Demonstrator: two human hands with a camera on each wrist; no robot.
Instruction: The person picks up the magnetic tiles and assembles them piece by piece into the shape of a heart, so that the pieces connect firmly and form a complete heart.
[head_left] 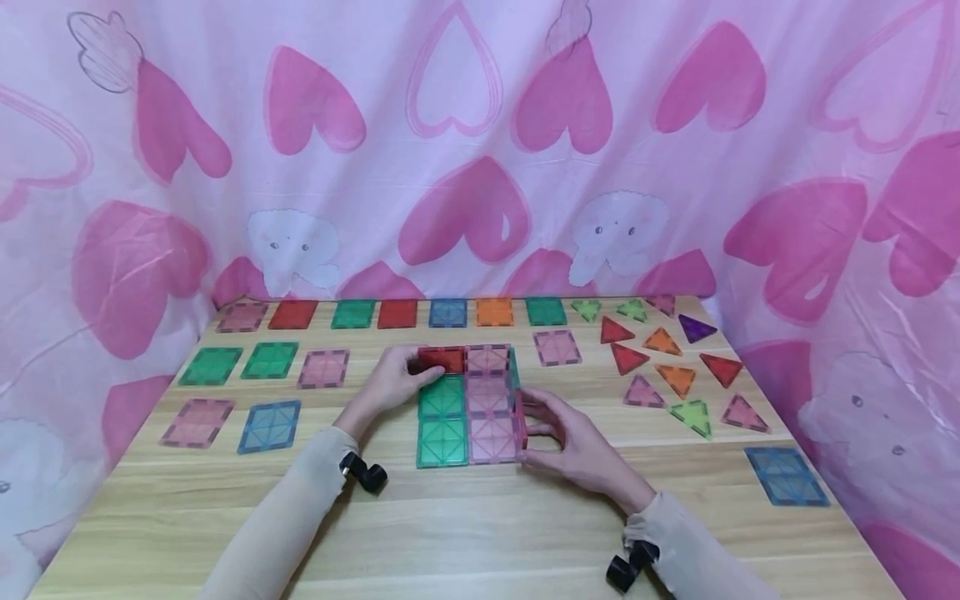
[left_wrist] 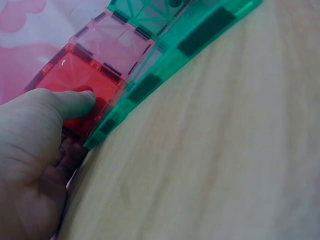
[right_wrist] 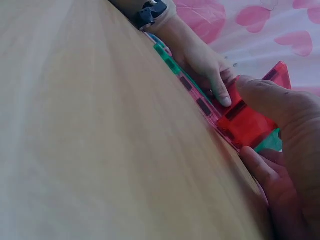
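Note:
Green square magnetic tiles (head_left: pixel 442 442) and pink square tiles (head_left: pixel 491 439) lie flat, edge to edge, in the middle of the table. Along their far edge stand a red square tile (left_wrist: pixel 75 77) and a pink one (left_wrist: pixel 111 44). My left hand (head_left: pixel 393 381) pinches that red tile, thumb on its near face and fingers behind. A green tile (head_left: pixel 513 367) stands on the right side at the back. Nearer me on that side, my right hand (head_left: pixel 573 437) holds a second red tile (right_wrist: pixel 250 125) upright against the pink tiles' edge, between thumb and fingers.
Square tiles in several colours, such as a blue one (head_left: pixel 270 426), lie in rows at the left and back. Small triangle tiles (head_left: pixel 677 379) are spread at the right. Another blue square (head_left: pixel 786 477) lies near the right edge. A pink heart-patterned curtain (head_left: pixel 465 208) hangs behind the table.

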